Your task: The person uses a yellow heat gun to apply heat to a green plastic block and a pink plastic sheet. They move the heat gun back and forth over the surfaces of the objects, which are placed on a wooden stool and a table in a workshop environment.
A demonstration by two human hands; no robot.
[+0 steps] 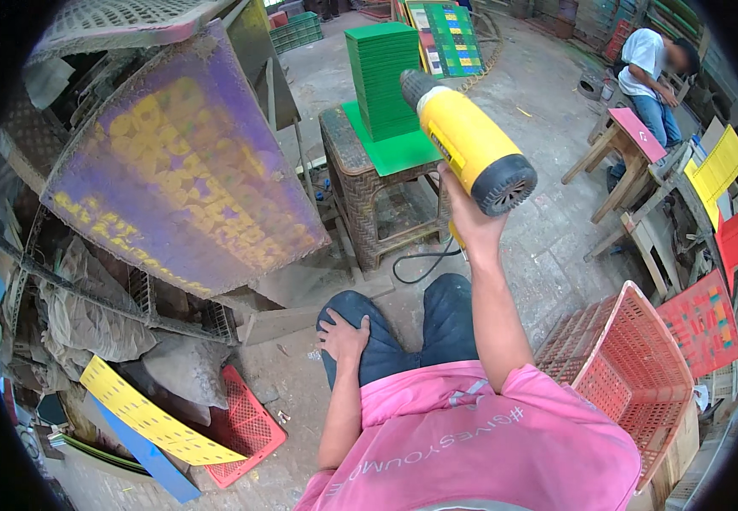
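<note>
My right hand (pixel 469 215) grips the handle of a yellow and black heat gun (pixel 469 140), raised in front of me with its nozzle aimed away toward a stack of green sheets (pixel 379 78). The gun's black cable (pixel 420 264) loops on the floor below. My left hand (pixel 343 335) rests flat on my left knee and holds nothing. A large tilted printing screen (pixel 182 166) with purple and yellow ink stands to my left.
A woven stool (pixel 369 196) carries the green stack. A red plastic crate (pixel 633 366) sits at my right; a red tray (pixel 246 426) and a yellow perforated sheet (pixel 152 417) lie at lower left. Another person (pixel 650 72) sits at far right by wooden benches.
</note>
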